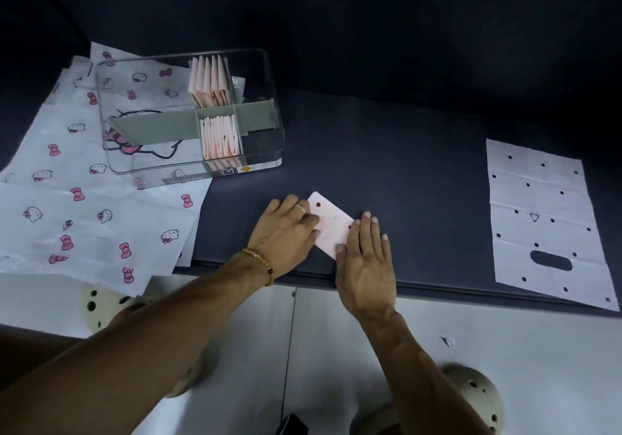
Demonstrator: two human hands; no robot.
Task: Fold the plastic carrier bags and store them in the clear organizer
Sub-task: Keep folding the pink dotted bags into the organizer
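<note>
Head view: a dark table [420,172] is seen, with a stack of cat-print bags [67,205] spread flat at far left. Partly on that stack a clear organizer [188,111] is set, folded pink bags [212,81] stood upright in its two middle compartments. At right a dotted bag [545,219] is laid flat, long axis near to far, handle hole nearest. Near the front edge a small folded bag [331,229] is pressed flat, long axis running far-left to near-right, by the left hand [286,232] and right hand [365,259], fingers straight.
</note>
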